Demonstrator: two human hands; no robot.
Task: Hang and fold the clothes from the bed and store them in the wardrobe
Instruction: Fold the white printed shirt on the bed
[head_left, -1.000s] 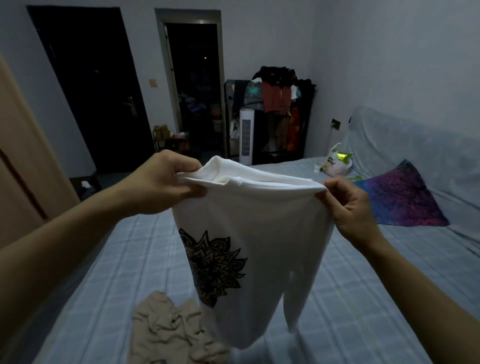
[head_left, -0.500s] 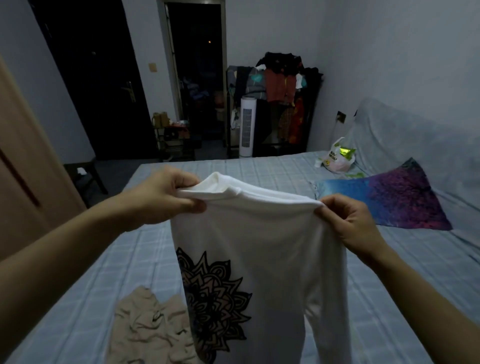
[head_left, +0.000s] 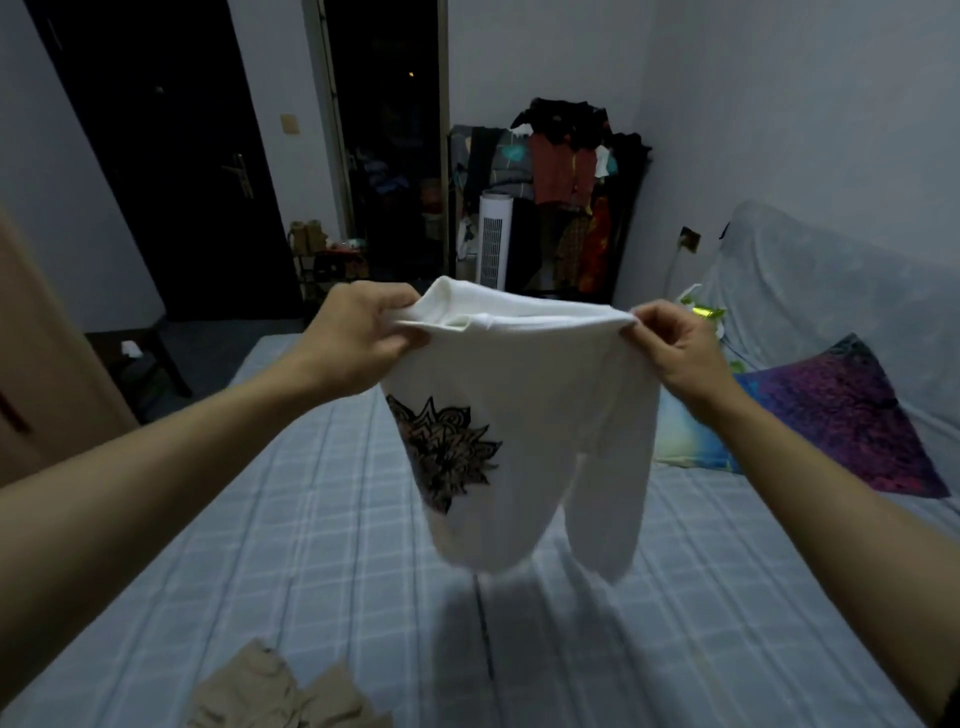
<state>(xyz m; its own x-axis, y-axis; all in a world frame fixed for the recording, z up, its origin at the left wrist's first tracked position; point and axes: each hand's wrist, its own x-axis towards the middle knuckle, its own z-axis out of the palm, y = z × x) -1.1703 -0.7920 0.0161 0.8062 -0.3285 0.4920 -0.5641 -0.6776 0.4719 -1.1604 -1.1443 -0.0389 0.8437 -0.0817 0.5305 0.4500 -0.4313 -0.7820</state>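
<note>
While I watched the head view, the left hand (head_left: 358, 338) and right hand (head_left: 675, 345) each pinched the top edge of a white shirt (head_left: 524, 415), which hung mid-frame above the checked bed (head_left: 311, 545); a beige garment (head_left: 280, 691) lay crumpled at lower left.

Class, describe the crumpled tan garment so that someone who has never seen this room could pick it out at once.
Start at the bed with its pale blue checked sheet, which fills the lower half of the view. At its near edge, bottom centre-left, lies the tan garment, crumpled in a heap. Unlike the white printed shirt held up in both hands, it is plain, beige and untouched.
</note>
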